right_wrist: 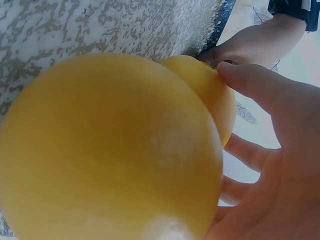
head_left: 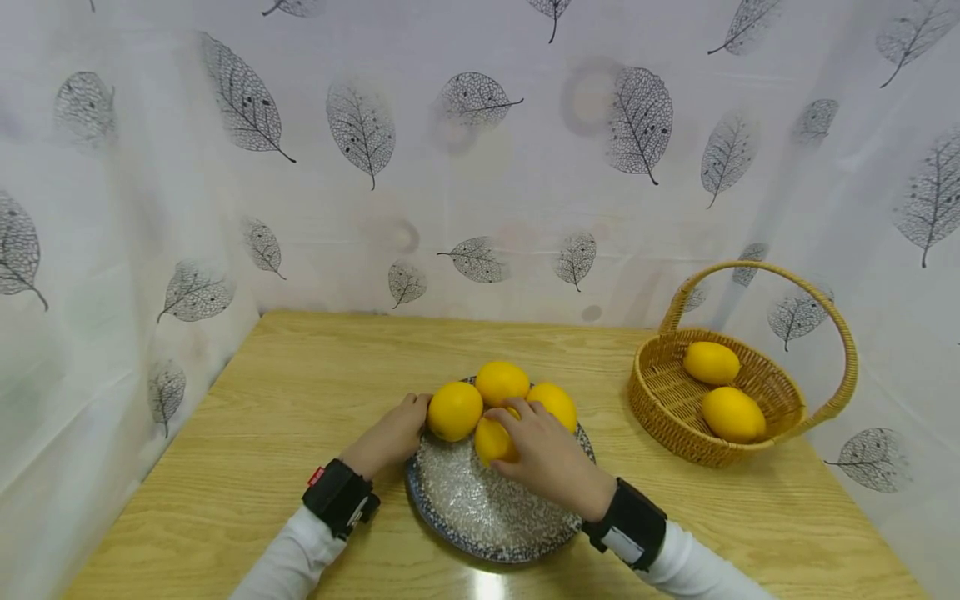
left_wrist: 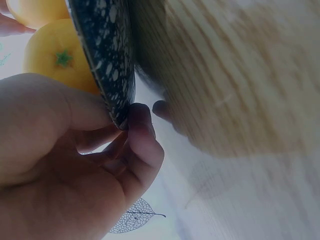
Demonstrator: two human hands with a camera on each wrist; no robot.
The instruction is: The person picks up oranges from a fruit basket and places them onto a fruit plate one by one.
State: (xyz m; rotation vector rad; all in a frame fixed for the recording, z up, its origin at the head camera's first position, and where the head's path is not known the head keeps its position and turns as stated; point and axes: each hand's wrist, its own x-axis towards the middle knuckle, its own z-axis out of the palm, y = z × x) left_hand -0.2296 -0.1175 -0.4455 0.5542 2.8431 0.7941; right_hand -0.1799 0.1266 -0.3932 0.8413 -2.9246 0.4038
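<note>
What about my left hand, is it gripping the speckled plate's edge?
Yes, the left wrist view shows the left hand pinching the edge of the speckled plate.

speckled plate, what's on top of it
On the plate, three yellow fruits sit toward the far edge; the right hand grips a fourth fruit nearer the middle. The surface beneath them is covered and can't be seen.

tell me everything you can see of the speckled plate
The plate is round, mottled grey-white inside, with a dark blue, white-flecked rim; it looks like glazed ceramic. It lies face up on the wooden table. Three yellow fruits sit along its far side; a fourth, held by the right hand, is just nearer, its contact unclear. The left hand grips the rim at the left.
</note>
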